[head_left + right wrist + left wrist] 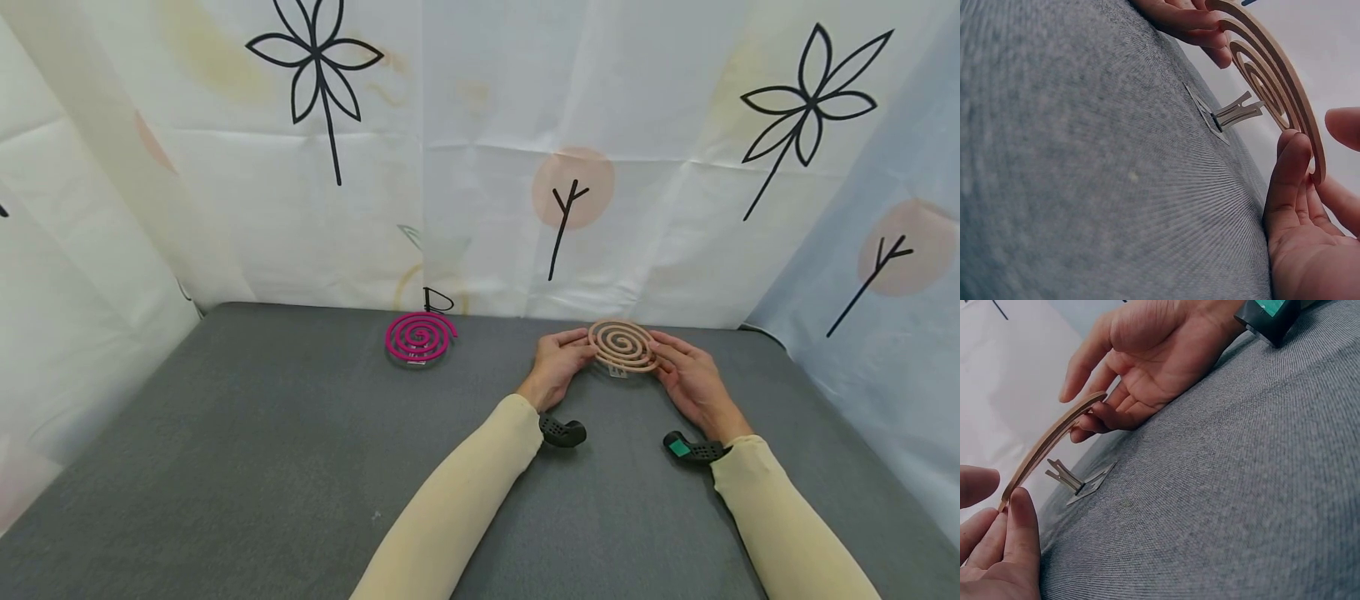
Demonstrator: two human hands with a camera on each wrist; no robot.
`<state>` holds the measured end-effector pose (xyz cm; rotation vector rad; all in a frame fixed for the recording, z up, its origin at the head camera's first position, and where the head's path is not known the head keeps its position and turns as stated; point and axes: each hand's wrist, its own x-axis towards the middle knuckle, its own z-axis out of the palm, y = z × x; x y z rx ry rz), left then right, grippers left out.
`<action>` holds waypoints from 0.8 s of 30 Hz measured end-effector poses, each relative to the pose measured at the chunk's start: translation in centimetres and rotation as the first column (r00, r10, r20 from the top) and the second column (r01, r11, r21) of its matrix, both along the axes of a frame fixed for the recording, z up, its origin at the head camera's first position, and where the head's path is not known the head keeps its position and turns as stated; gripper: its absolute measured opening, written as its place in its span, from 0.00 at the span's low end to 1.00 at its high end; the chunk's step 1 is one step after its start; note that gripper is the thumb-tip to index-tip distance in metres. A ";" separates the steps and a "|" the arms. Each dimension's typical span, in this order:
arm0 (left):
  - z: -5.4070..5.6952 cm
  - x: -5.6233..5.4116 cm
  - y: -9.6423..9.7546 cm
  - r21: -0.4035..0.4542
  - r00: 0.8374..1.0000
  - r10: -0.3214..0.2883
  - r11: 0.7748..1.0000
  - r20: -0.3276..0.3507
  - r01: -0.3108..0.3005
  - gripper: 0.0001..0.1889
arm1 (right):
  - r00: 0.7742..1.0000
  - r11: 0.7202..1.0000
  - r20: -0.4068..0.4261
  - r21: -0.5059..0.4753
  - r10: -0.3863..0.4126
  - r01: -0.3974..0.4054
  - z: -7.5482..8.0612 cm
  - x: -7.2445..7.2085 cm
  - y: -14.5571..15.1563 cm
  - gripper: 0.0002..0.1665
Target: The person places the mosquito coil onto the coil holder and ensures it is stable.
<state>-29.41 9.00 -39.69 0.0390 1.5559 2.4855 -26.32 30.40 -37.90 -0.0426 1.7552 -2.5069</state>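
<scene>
A tan mosquito coil is held by its opposite edges between both hands, raised just off the grey table. My left hand grips the left rim, with fingertips against the edge in the left wrist view. On the other side my right hand holds the right rim, its fingertips touching the coil in the right wrist view. Beneath the coil, a small metal stand with upright prongs sits on the cloth, apart from it. To the left, a pink mosquito coil rests on a stand.
Grey cloth covers the table. Just behind it hangs a white curtain with printed leaves, and more fabric closes in both sides. Each wrist wears a black band.
</scene>
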 end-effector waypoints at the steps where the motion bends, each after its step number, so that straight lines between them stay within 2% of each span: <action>1: 0.0 0.0 0.0 0.003 1.000 -0.002 1.000 -0.001 0.002 0.21 | 1.000 1.000 0.001 0.004 -0.002 0.002 0.0 0.0 0.0 0.32; 4: 0.0 -0.1 0.0 0.006 1.000 0.001 1.000 0.001 -0.001 0.20 | 1.000 1.000 0.004 0.025 -0.010 0.010 0.0 0.0 -0.1 0.39; 9: 0.1 0.0 0.0 -0.005 1.000 0.000 1.000 0.008 0.000 0.19 | 1.000 0.999 0.007 0.049 -0.014 0.014 0.0 0.0 -0.1 0.42; 16: 0.3 0.4 -0.1 -0.072 1.000 -0.008 0.997 -0.018 0.007 0.22 | 1.000 0.998 0.018 0.058 -0.023 0.022 -0.2 -0.2 0.0 0.28; 22: 0.4 0.5 -0.2 -0.092 1.000 -0.003 0.996 -0.025 0.001 0.22 | 1.000 0.991 0.015 0.130 -0.022 0.020 -0.2 -0.2 -0.1 0.41; 24: 0.4 0.5 -0.2 -0.096 1.000 -0.001 0.995 -0.026 -0.001 0.22 | 1.000 0.990 0.016 0.142 -0.020 0.018 -0.1 -0.1 -0.2 0.42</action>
